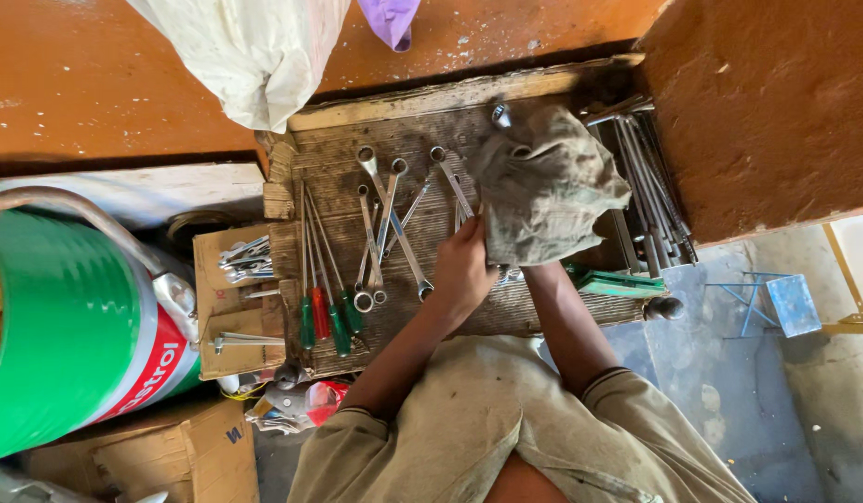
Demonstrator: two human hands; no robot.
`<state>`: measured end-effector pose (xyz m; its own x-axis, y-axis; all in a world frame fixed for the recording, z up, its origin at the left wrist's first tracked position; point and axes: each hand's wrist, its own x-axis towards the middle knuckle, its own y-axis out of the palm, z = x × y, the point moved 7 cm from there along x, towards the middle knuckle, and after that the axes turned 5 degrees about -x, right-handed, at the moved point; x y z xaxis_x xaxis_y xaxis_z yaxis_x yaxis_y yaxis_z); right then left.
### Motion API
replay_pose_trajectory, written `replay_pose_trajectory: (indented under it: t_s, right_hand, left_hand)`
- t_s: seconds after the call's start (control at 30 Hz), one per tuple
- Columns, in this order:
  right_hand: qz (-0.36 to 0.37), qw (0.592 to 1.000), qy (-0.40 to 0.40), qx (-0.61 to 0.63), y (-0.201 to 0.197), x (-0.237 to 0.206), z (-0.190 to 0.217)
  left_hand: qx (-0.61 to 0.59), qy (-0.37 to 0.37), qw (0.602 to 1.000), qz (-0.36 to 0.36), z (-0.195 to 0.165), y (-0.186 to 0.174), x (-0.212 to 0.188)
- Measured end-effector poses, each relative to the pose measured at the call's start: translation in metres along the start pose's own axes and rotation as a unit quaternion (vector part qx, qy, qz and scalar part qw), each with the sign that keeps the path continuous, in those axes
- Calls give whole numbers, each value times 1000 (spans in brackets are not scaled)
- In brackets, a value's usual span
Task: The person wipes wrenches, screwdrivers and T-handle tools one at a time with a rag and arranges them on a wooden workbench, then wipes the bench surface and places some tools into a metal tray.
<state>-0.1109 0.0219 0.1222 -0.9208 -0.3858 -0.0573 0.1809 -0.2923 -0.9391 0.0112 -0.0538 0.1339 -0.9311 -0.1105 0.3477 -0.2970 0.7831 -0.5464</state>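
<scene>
While pinching the grey rag [548, 186] at its near-left edge, left hand [464, 270] nearer; right hand hidden beneath rag, grip indeterminable. Spanners [394, 224] left of rag, long axes fanning away across tabletop [338, 158].

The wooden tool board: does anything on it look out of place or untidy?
Yes. A crumpled grey rag lies over the right part of the wooden board and hides the right hand. The wrenches lie crossed over each other, while the screwdrivers lie neatly side by side. The left hand rests beside the rag.
</scene>
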Motion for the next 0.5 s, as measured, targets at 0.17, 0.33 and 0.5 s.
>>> replay_pose_trajectory:
  t_s: [0.17, 0.33, 0.5]
  right_hand:
    - [-59, 988, 7, 146, -12, 6, -10]
    - [-140, 954, 34, 261, -29, 9, -21]
    - [-115, 933, 8, 342, -28, 13, -23]
  left_hand:
    - [40, 18, 999, 1, -6, -2, -7]
    - [55, 5, 998, 32, -8, -1, -9]
    - [20, -23, 999, 36, 2, 3, -5]
